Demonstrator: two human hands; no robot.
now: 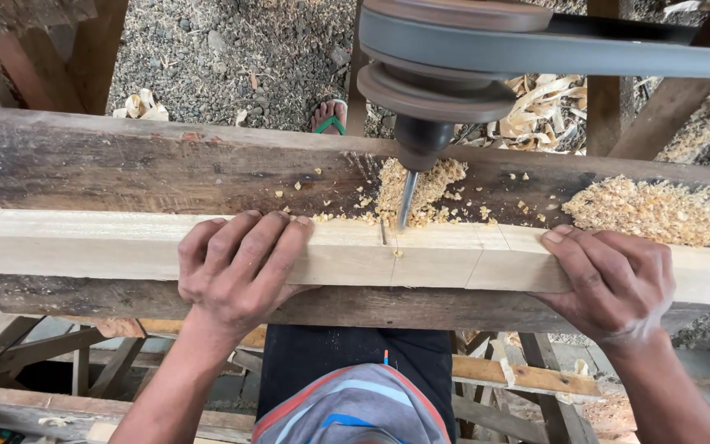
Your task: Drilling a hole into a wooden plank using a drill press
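Striped shirt (355, 407) nearest lens. Left hand (236, 267) lay flat on pale wood beam (84, 245), fingers (269, 238) spread over top face, pressing down. Beam rested across dark plank desk (125, 168). Drill bit (405, 200) met beam's far edge, centre; shavings (421, 185) piled there; boring judged barely begun, pencil lines uncut. Right hand (610, 279) clamped beam, fingers close together. No labels seen.

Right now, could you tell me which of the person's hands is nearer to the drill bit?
Left. The left hand grips the pale wooden beam just left of the drill bit; the right hand holds it farther off to the right.
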